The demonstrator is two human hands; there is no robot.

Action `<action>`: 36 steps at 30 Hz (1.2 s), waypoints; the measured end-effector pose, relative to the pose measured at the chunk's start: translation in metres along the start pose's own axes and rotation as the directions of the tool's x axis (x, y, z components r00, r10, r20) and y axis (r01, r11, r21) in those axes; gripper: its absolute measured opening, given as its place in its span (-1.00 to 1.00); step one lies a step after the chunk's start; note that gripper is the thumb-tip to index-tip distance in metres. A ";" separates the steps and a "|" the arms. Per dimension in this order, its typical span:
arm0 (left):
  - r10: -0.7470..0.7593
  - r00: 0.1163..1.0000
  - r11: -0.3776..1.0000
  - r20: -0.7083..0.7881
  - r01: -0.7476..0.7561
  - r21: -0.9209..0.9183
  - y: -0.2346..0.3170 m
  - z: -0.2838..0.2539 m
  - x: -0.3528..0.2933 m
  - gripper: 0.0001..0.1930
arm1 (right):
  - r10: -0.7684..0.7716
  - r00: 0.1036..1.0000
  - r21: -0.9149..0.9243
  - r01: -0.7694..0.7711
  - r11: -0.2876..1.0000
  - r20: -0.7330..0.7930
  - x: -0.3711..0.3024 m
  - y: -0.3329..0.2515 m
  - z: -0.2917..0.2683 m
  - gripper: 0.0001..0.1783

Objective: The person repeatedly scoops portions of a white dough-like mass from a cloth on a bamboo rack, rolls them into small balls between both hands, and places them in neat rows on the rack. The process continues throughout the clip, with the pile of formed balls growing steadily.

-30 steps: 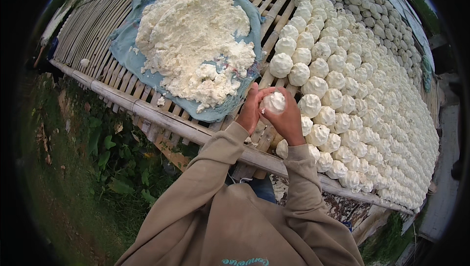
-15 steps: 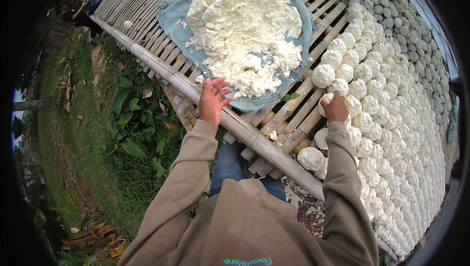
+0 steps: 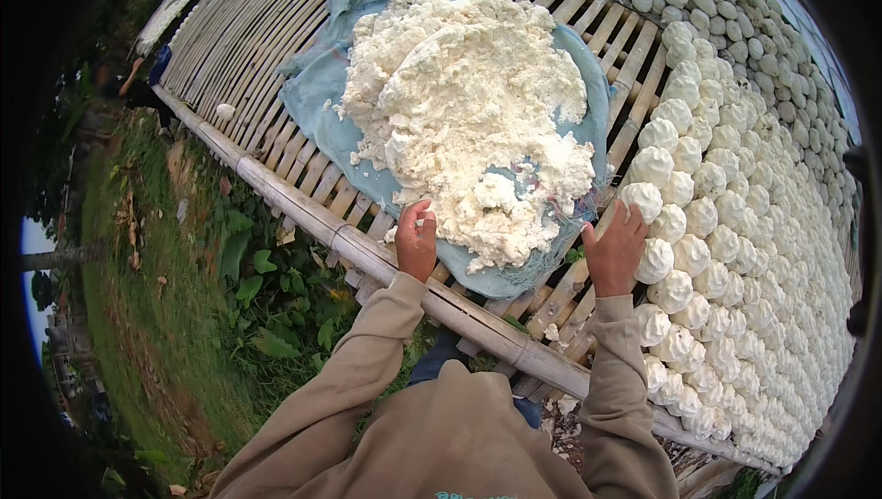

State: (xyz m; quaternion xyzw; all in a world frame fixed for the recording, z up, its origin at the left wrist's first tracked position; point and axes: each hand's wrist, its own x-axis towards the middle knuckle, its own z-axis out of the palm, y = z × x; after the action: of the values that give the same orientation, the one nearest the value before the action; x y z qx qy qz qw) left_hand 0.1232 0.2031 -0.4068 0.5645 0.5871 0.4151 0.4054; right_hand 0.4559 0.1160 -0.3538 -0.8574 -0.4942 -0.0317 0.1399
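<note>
A big mound of crumbly white mash (image 3: 469, 113) lies on a blue-green cloth (image 3: 312, 104) spread over bamboo slats. At the mound's near left edge is my left hand (image 3: 416, 243), its fingers loosely bent and apart, with nothing visible in it. My right hand (image 3: 616, 255) is open with fingers spread, between the cloth and the rows of shaped white balls (image 3: 694, 255). Its fingertips are close beside one of the nearest balls (image 3: 642, 202); whether they touch cannot be seen.
A thick bamboo rail (image 3: 367, 251) edges the slatted bamboo platform (image 3: 266, 49) just in front of my body. Greyer, drier-looking balls (image 3: 717, 3) line the far right side. Leafy plants and grass (image 3: 262, 288) grow below at left. Another person (image 3: 147, 90) stands far left by the rail.
My right hand has left the ball it was on among the rows and moved toward the mound, opening. My left hand has turned from palm-up toward the mash. The view has shifted.
</note>
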 end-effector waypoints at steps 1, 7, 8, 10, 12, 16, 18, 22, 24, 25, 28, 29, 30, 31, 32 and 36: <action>0.148 0.989 0.987 -0.003 -0.147 0.068 0.004 0.005 0.016 -0.59 | -0.159 0.987 0.210 0.148 0.966 0.036 0.002 -0.036 0.009 -0.13; 0.475 0.870 0.851 -0.128 -0.419 0.316 0.013 0.007 0.130 -0.57 | -0.599 0.796 0.499 0.555 0.666 -0.085 0.032 -0.234 0.075 0.07; 0.415 0.903 0.894 -0.109 -0.383 0.231 0.009 0.005 0.141 -0.57 | -0.614 0.785 0.394 0.590 0.705 -0.079 0.043 -0.253 0.086 -0.06; 0.442 0.897 0.855 -0.015 -0.416 0.310 -0.001 0.007 0.149 -0.58 | -0.621 0.781 0.385 0.593 0.707 -0.062 0.057 -0.270 0.105 -0.25; 0.442 0.896 0.830 0.035 -0.423 0.363 -0.012 0.012 0.142 -0.59 | -0.595 0.784 0.527 0.434 0.731 0.180 0.063 -0.267 0.119 -0.36; 0.289 0.948 0.896 0.129 -0.316 0.312 -0.033 0.016 0.110 -0.59 | -0.569 0.713 0.550 0.303 0.778 0.411 0.044 -0.236 0.129 -0.30; 0.305 0.928 0.915 0.213 -0.348 0.206 -0.039 0.013 0.099 -0.58 | -0.547 0.740 0.560 0.280 0.780 0.391 0.025 -0.223 0.127 -0.24; 0.402 0.916 0.900 -0.009 -0.393 0.189 -0.042 0.024 0.096 -0.55 | -0.515 0.848 0.435 0.514 0.739 -0.126 -0.008 -0.222 0.138 -0.27; 0.335 0.942 0.931 -0.021 -0.327 0.165 -0.036 0.040 0.105 -0.56 | -0.431 0.895 0.404 0.440 0.802 -0.120 -0.007 -0.229 0.157 -0.38; 0.303 0.953 0.944 -0.018 -0.297 0.146 -0.032 0.048 0.112 -0.56 | -0.377 0.912 0.419 0.410 0.810 -0.162 -0.002 -0.233 0.167 -0.44; 0.141 0.990 0.925 -0.005 -0.131 0.357 -0.013 0.057 0.146 -0.59 | -0.303 0.953 0.453 0.276 0.848 -0.013 0.024 -0.240 0.186 -0.50; -0.062 0.991 0.899 0.115 0.005 0.437 -0.006 0.054 0.160 -0.57 | -0.258 0.961 0.509 0.174 0.843 0.100 0.034 -0.241 0.183 -0.45; -0.086 0.979 0.929 0.186 0.011 0.371 0.000 0.047 0.173 -0.56 | -0.232 0.952 0.599 0.070 0.797 0.197 0.048 -0.239 0.175 -0.29; -0.135 0.938 0.953 0.319 0.035 0.300 0.006 0.039 0.184 -0.56 | -0.292 0.909 0.653 0.031 0.757 0.296 0.063 -0.238 0.163 -0.23; -0.170 0.908 0.968 0.382 0.083 0.235 0.011 0.031 0.192 -0.55 | -0.361 0.874 0.723 0.015 0.690 0.327 0.077 -0.233 0.143 -0.17; -0.242 0.807 0.594 0.540 0.563 -0.575 0.026 0.017 0.194 -0.52 | -0.412 0.777 0.718 -0.073 0.693 0.477 0.118 -0.244 0.051 -0.06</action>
State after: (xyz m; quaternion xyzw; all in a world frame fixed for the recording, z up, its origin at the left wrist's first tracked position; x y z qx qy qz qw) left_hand 0.1408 0.3975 -0.3886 0.2839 0.3961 0.3761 0.7881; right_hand 0.3024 0.3443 -0.3292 -0.6483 -0.5672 0.4204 0.2851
